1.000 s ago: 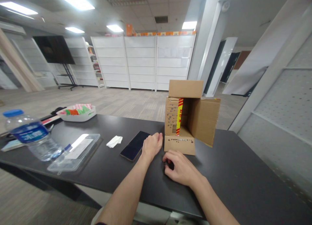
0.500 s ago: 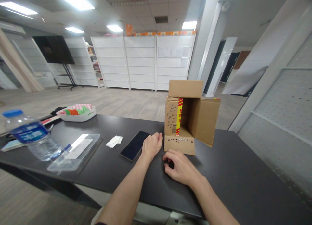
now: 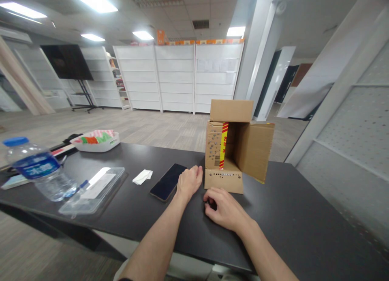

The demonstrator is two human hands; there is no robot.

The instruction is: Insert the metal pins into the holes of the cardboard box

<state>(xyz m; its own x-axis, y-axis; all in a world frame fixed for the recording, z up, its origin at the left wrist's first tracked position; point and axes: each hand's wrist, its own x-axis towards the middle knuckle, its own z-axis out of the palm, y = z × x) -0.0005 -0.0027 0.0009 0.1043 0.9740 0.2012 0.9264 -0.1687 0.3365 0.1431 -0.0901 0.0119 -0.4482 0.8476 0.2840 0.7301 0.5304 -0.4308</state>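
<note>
My left hand point(image 3: 189, 182) is closed in a fist on the black table, between the smartphone and the cardboard box; whatever its fingers may hold is hidden. Low in front of the box, my right hand point(image 3: 223, 208) is curled with thumb and fingers close together. A small dark thing point(image 3: 208, 201) shows at its fingertips, too small to name. The open cardboard box point(image 3: 255, 149) stands with its opening toward me, its flaps spread. Rows of small round dots or holes mark its left and lower flaps. Beside my left wrist lies the dark smartphone point(image 3: 167, 183).
A crumpled white tissue point(image 3: 142, 176) and a clear plastic case point(image 3: 94, 191) lie left of the phone. Further left are a water bottle point(image 3: 39, 167) with a blue cap and a white basket point(image 3: 97, 145) of colourful packets. The black table point(image 3: 298, 216) extends to the right.
</note>
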